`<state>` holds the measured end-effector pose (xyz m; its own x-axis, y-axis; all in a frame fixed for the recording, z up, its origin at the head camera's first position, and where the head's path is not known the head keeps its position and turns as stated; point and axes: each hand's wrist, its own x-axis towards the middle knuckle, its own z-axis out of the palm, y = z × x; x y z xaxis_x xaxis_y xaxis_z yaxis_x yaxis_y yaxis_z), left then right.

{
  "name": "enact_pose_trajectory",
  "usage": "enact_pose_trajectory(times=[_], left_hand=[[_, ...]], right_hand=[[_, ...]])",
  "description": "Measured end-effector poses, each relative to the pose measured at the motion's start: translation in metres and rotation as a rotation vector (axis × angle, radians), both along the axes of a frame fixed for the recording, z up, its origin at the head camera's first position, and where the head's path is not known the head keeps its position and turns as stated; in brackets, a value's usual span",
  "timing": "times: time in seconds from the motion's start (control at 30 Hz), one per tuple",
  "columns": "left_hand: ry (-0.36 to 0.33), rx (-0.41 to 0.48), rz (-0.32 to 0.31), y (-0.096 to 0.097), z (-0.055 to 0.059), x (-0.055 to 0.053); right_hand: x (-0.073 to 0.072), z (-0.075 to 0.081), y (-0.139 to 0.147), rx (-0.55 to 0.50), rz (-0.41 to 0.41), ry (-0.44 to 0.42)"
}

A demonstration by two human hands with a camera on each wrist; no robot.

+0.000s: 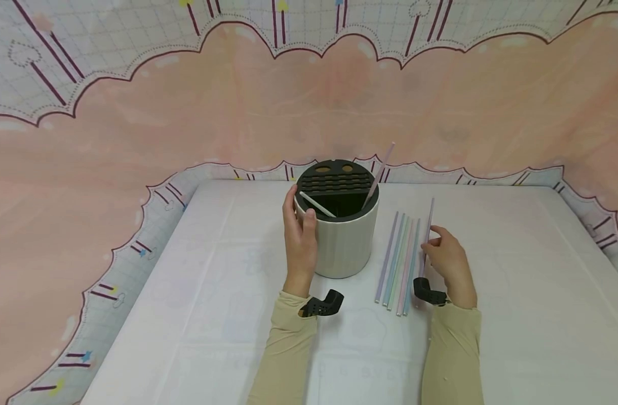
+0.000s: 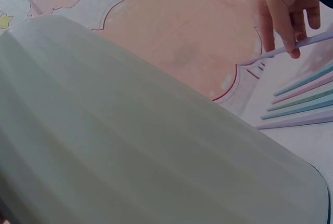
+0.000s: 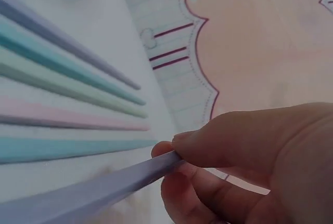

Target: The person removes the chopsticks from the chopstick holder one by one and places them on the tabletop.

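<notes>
A ribbed cream container with a dark slotted lid stands upright on the white table. My left hand holds its left side, thumb near the front rim. Two slim sticks, one whitish and one pinkish, lean out of the lid's wide opening. On the right, my right hand pinches a slim purple stick between thumb and fingers, beside a row of pastel sticks. The left wrist view is mostly filled by the container's ribbed wall; my left fingers do not show there.
The row of purple, blue, green and pink sticks lies just right of the container, roughly parallel. A white cover spreads over the table. Behind it hangs a peach cloth with a scalloped pattern, close to the table's back edge.
</notes>
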<state>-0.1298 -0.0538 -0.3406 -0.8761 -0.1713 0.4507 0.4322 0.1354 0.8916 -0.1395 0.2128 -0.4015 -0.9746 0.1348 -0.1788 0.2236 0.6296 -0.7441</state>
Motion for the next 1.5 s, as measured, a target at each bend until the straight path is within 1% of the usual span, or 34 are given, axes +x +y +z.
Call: enact_pose_trajectory(times=[0.1,0.17,0.23,0.33,0.43,0.6,0.73,0.77,0.83,0.9,1.03,1.1,1.23,1.33,1.4,1.5], left_hand=[[-0.003,-0.004,0.003,0.0,-0.001,-0.001],[0.002,-0.006,0.001,0.0,-0.001,-0.003],[0.01,-0.008,-0.002,0.0,-0.002,-0.004],[0.014,-0.012,-0.004,0.0,-0.002,-0.006],[-0.003,-0.017,0.0,0.0,-0.001,-0.007],[-0.015,-0.012,-0.005,-0.001,0.0,-0.008],[-0.004,-0.011,-0.002,-0.003,-0.017,-0.02],[0.0,-0.011,-0.001,-0.004,-0.021,-0.023],[0.003,-0.012,0.001,-0.005,-0.029,-0.028],[0.001,-0.011,-0.002,-0.005,-0.029,-0.027],[0.012,0.0,-0.011,-0.006,-0.029,-0.026],[0.015,0.001,-0.014,-0.006,-0.031,-0.026],[0.015,-0.007,-0.01,-0.007,-0.031,-0.027],[0.013,-0.008,-0.001,-0.006,-0.03,-0.027],[0.013,-0.009,0.002,-0.006,-0.031,-0.028],[0.011,-0.009,0.004,-0.006,-0.03,-0.028]], right_hand=[[-0.002,-0.005,0.001,0.007,0.007,-0.007],[-0.004,-0.007,0.0,-0.008,0.002,-0.016],[-0.005,-0.008,-0.001,-0.034,-0.01,-0.035],[-0.006,-0.01,-0.002,-0.036,-0.025,-0.066],[-0.008,-0.013,-0.002,-0.012,-0.037,-0.085],[-0.01,-0.014,-0.002,0.022,-0.051,-0.065],[-0.01,-0.011,-0.003,0.011,-0.062,-0.027],[-0.01,-0.01,-0.003,0.005,-0.062,-0.01],[-0.01,-0.009,-0.004,-0.039,-0.076,0.023],[-0.01,-0.008,-0.006,-0.092,-0.091,0.076],[-0.011,-0.005,-0.013,-0.196,-0.151,0.256],[-0.011,-0.001,-0.019,-0.228,-0.188,0.366],[-0.01,0.014,-0.035,-0.259,-0.213,0.54],[-0.008,0.029,-0.049,-0.281,-0.178,0.628],[-0.004,0.04,-0.061,-0.313,-0.145,0.667],[0.005,0.061,-0.08,-0.359,-0.09,0.704]])
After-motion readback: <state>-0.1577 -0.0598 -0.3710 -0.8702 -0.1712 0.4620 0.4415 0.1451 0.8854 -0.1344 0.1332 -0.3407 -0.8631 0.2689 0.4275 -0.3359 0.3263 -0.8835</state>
